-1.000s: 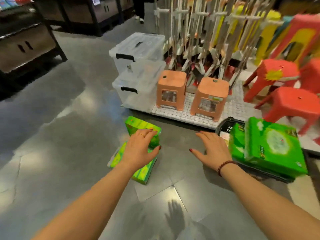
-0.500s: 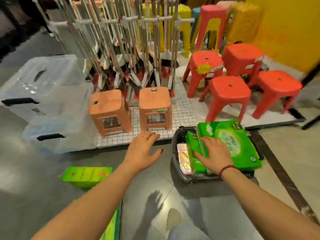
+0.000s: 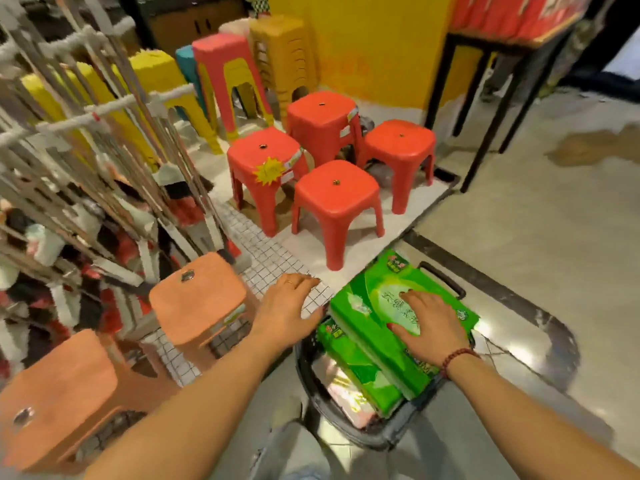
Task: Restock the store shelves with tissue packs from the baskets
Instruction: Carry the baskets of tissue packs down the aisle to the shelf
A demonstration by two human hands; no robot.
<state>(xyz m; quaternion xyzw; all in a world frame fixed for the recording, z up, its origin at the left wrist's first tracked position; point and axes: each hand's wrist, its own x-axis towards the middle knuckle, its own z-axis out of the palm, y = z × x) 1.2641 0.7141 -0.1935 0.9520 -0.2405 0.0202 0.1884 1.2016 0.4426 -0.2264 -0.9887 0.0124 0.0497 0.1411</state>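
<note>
While the right grip lies spread flat, released, on the glossy green plastic-wrapped tissue pack beneath it, slab-shaped, topping the dark round-rimmed basket, left grip hovers released, just left.

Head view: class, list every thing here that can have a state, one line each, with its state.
right hand: flat on the top tissue pack.
left hand: open, holding nothing.
top tissue pack: lying atop the basket's load.
basket: on the floor, filled with packs.
red stools: upright.
</note>
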